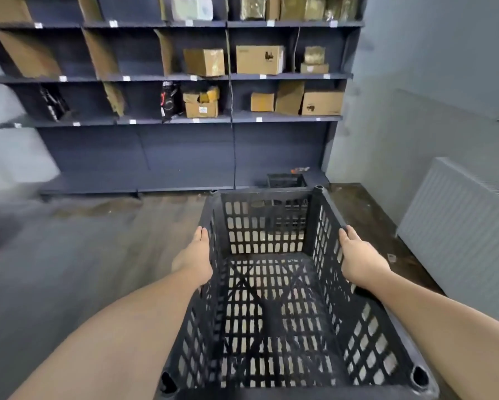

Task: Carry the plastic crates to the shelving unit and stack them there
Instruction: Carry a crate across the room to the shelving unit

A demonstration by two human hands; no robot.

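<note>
A dark shelving unit (184, 119) is filling the wall ahead, cardboard boxes (260, 59) sitting on its upper shelves, a white radiator (459, 226) off beyond the right hand, and worn floor (83, 255) stretching between the person and the unit's low base.

The black plastic crate (271, 284) is riding between the two arms, off the floor, open top facing up towards the camera and empty. The left hand (195, 255) is pressing flat against the outside of the left wall, fingers extended forward along the rim; how far they are curling under is hidden. The right hand (358, 255) is closing over the right rim, fingers wrapped on the edge. Both are gripping the crate.

Its long axis appears to be running away from the person, far end pointing at the base of the unit, though the wide lens is stretching things. Just past that far end, another dark crate (286, 180) is sitting on the bottom ledge, near the unit's right end.

My read: this is the carry, with the stacking yet to come. Doing it well means keeping the rim level, both hands squeezing evenly, and lining the four corner posts up with the crate ahead. A tilt could make a corner catch instead of nesting.
</note>
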